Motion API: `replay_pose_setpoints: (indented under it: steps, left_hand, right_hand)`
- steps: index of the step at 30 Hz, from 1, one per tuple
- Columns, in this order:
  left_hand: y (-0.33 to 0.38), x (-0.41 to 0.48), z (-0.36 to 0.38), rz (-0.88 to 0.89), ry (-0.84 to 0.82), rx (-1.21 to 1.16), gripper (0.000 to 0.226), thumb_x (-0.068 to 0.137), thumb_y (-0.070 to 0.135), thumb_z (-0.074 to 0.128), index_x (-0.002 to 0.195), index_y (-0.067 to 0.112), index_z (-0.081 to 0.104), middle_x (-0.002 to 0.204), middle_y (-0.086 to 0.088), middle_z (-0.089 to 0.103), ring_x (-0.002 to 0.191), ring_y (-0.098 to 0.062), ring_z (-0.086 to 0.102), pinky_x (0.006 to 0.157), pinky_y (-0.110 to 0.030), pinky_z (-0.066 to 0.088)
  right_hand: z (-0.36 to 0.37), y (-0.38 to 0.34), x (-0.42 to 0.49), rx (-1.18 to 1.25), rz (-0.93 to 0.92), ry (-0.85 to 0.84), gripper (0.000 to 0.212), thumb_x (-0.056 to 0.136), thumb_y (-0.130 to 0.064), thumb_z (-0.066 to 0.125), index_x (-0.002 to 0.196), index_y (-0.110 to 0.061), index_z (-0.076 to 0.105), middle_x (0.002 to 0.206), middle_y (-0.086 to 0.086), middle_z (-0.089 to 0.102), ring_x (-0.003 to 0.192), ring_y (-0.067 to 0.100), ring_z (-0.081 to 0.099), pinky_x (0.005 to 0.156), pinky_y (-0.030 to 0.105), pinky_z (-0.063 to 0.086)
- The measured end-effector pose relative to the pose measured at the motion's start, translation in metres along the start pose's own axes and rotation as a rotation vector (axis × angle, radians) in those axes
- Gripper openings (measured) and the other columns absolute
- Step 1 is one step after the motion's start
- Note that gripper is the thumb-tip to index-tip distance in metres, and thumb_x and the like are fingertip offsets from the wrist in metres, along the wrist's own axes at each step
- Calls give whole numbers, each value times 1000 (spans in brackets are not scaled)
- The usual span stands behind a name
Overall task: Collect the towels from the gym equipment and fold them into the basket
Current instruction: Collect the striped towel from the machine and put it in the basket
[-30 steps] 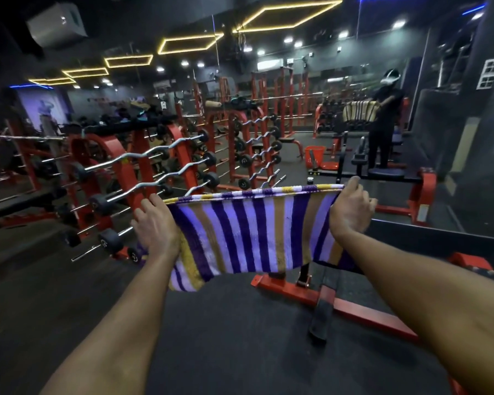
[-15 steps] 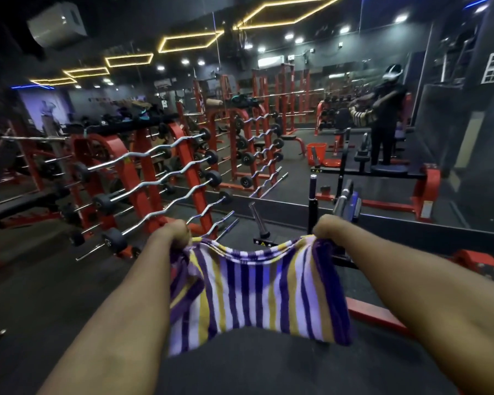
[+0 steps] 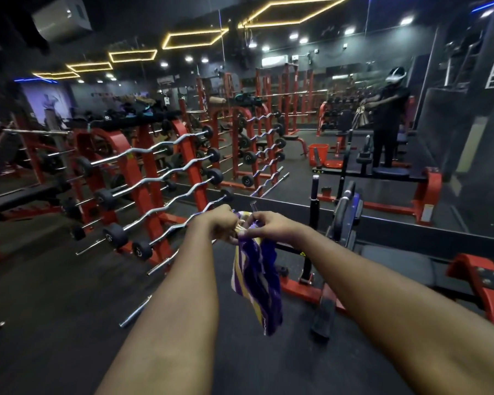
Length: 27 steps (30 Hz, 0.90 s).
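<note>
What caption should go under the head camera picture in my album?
Left hand and right hand pinch the striped towel at its top, close together, so it hangs folded near the barbell rack.

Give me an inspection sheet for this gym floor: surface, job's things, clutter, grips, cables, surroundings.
Surface: dark matte floor.
Job's things: striped towel hangs bunched from both hands, off the floor; red basket shows only in the mirror, far off.
Clutter: a steel bar lies low beside the curl-bar rack.
Grips: left hand and right hand each pinch the towel's top edge, close together.
Cables: nothing seen.
Surroundings: black bench with a red frame at right; mirror wall ahead; more racks behind.
</note>
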<state>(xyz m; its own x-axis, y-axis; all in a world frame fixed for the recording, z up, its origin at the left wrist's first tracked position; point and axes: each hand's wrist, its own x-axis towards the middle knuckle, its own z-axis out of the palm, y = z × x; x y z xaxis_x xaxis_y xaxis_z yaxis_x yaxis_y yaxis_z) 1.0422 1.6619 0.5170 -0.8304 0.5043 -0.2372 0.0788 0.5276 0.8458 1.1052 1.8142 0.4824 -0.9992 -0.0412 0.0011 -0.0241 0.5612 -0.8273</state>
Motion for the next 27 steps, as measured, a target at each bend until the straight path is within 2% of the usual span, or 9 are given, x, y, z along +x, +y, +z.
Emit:
replay_pose_setpoints:
  steps: [2,5,8,11,13,16,19,21,27]
  left_hand:
    - [7,-1,2,-15,-27,-60,35,85,-13,26,94,-8,59,68,-17,62,46,-19,62,42,-26,52]
    - [9,4,-3,-82,-53,-108,36,87,-6,25,101,-7,59,82,-25,66,64,-32,67,52,-31,59]
    - [6,14,-17,-28,-14,180,39,82,-6,36,116,3,53,98,-24,61,64,-30,63,50,-34,54]
    - [0,22,-17,197,-136,394,84,76,1,67,148,26,31,131,3,43,113,-16,52,92,-31,49]
    - [-7,22,-7,182,-287,351,105,62,14,86,148,34,28,139,11,42,127,-13,47,106,-31,43]
    - [-22,30,4,169,-389,408,63,62,12,86,120,16,61,115,0,68,102,-15,64,96,-39,53]
    - [-30,35,2,203,-233,504,22,70,17,73,90,8,68,88,-14,70,78,-20,59,75,-38,51]
    - [-28,34,-7,235,-60,499,9,76,16,69,81,10,65,78,-6,65,74,-18,56,71,-32,45]
    - [-31,21,-40,313,455,448,9,81,13,56,79,17,64,82,-5,68,82,-25,61,67,-29,39]
  right_hand:
    - [-3,-6,0,-212,-39,63,45,63,-46,84,94,-22,63,85,-9,65,79,8,59,68,24,44]
    - [-14,-10,-1,-378,-117,100,29,71,-18,77,89,-26,56,76,-15,55,81,13,53,61,14,37]
    - [-34,-19,-9,-478,-140,82,25,77,-7,61,92,-26,60,75,-16,52,82,10,50,61,9,34]
    - [-55,-25,-13,-530,-187,72,31,72,1,50,82,-26,62,80,-6,60,81,15,54,71,24,43]
    - [-66,-25,-11,-448,-214,86,36,66,2,43,79,-27,61,87,-1,67,89,21,62,83,33,49]
    - [-79,-18,-13,-238,-186,190,43,68,5,39,89,-24,61,98,3,70,92,19,65,81,38,52]
    - [-92,-7,-22,-184,-78,378,38,76,3,43,92,-25,63,93,0,72,82,16,66,71,24,48]
    - [-100,5,-28,-285,9,490,25,81,-4,51,93,-19,68,87,0,69,84,20,64,71,24,44]
    - [-78,39,-16,-395,217,452,14,81,-23,60,71,-14,64,78,10,69,82,30,66,69,35,52]
